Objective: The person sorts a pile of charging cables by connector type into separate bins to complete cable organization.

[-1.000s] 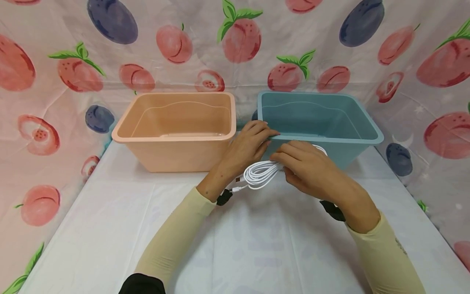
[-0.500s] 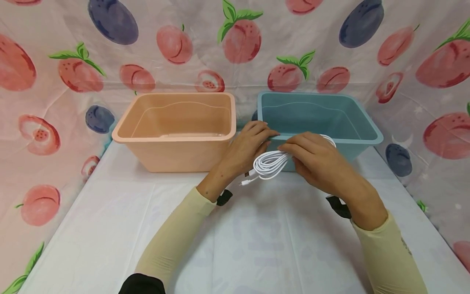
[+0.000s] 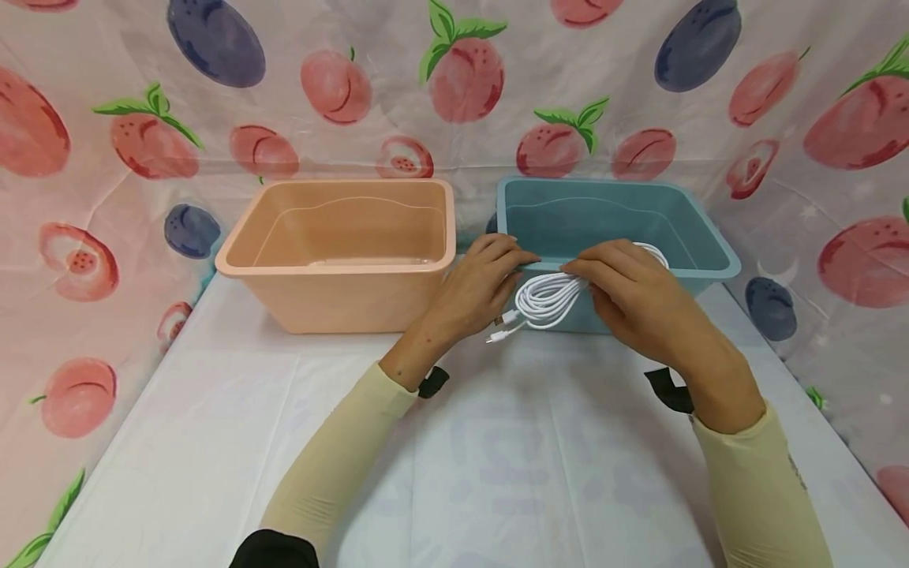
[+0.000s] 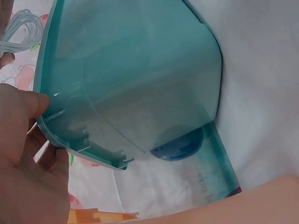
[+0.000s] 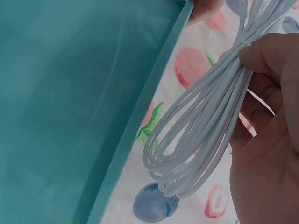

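Note:
My left hand (image 3: 476, 288) grips the near left corner of a teal plastic bin (image 3: 618, 207); in the left wrist view its thumb lies on the outer side of the rim (image 4: 39, 74), with fingers on the inner side. My right hand (image 3: 635, 300) pinches a coiled white cable (image 3: 548, 301) at its gathered middle, level with the bin's front rim. In the right wrist view, loops of the cable (image 5: 201, 126) hang beside the bin's rim, apart from it. Two plug ends (image 3: 500, 335) dangle from the coil's left side, one with a metal USB tip.
A peach plastic bin (image 3: 341, 304) stands left of the teal one, with a narrow gap between. Both are on a white cloth-covered table (image 3: 483, 473). Behind and at the sides hangs a fruit-print cloth (image 3: 398, 47).
My right hand has carried the cable up and to the right, from near my left wrist to the teal bin's front rim. My left hand keeps its place on the bin.

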`<control>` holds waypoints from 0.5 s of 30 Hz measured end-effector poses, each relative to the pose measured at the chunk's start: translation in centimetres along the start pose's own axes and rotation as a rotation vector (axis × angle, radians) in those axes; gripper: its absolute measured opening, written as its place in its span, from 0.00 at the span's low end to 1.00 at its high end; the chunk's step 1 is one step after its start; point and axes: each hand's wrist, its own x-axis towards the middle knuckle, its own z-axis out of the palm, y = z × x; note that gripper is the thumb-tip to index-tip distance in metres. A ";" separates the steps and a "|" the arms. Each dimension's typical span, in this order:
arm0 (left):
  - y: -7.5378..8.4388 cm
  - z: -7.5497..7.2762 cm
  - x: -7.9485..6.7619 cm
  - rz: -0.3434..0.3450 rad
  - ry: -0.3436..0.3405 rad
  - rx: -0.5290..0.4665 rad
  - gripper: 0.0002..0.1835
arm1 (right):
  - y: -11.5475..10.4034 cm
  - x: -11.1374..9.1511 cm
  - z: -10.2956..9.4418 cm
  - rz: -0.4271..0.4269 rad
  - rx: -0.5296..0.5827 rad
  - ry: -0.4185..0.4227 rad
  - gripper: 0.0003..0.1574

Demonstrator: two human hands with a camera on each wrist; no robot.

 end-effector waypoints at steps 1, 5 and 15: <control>0.0 0.0 0.0 -0.002 -0.002 0.000 0.14 | 0.2 -0.1 0.0 -0.001 0.004 0.009 0.35; 0.0 0.0 0.0 -0.012 -0.015 0.000 0.15 | 0.9 -0.3 0.0 0.000 0.009 0.028 0.32; -0.1 0.0 0.1 -0.020 -0.014 -0.011 0.15 | 2.3 -0.8 0.3 0.049 0.016 0.058 0.30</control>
